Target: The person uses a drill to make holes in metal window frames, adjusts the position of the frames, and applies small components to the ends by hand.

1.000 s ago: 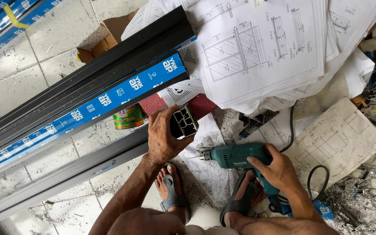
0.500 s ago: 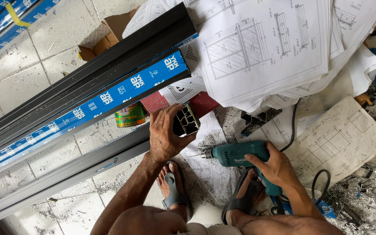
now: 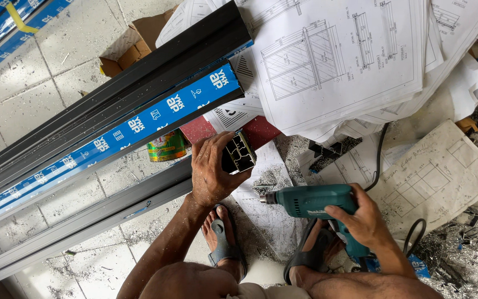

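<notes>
My left hand (image 3: 210,169) grips the cut end of a dark aluminium profile (image 3: 238,153) whose hollow chambers face up. The profile runs away to the lower left across the tiled floor. My right hand (image 3: 363,218) holds a teal electric drill (image 3: 311,200) by its grip, its bit pointing left towards the profile end and a short gap away from it. Metal shavings lie on the paper beneath the bit. My two sandalled feet (image 3: 222,243) rest just below the hands.
A stack of long dark profiles with blue protective film (image 3: 139,119) lies diagonally above. Large technical drawings (image 3: 338,61) cover the top right. A small tin can (image 3: 166,147), a cardboard box (image 3: 128,47), the drill's black cable (image 3: 382,149) and swarf at right (image 3: 471,260).
The drill has shifted slightly lower and to the right, with its bit a little farther from the profile end. My left hand keeps its grip on the profile.
</notes>
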